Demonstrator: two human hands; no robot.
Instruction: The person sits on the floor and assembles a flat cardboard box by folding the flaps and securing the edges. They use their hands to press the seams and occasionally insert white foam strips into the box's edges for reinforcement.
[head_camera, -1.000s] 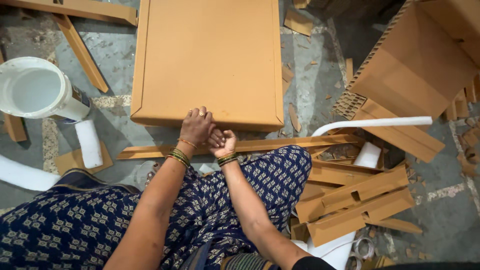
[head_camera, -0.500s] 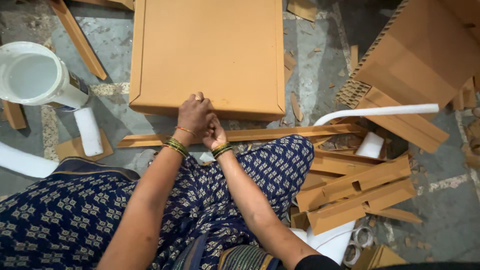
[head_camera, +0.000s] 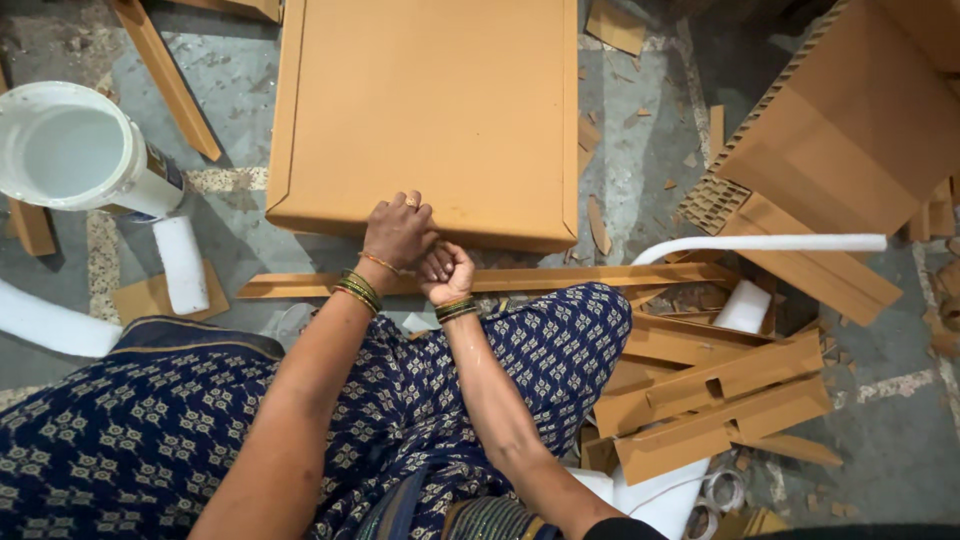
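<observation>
A tan cardboard panel (head_camera: 430, 110), a white bucket (head_camera: 70, 150), and navy cloth (head_camera: 300, 420) patterned with small pale motifs.

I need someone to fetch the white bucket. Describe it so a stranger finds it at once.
Start from the large flat cardboard panel lying on the floor in front of the seated person, whose left hand rests on its near edge. Look left across a loose cardboard strip to the white bucket. It is the only round, open container there, white inside.

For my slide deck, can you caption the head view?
Left hand presses the flat tan cardboard panel's near edge, right hand fisted beside it.
</observation>
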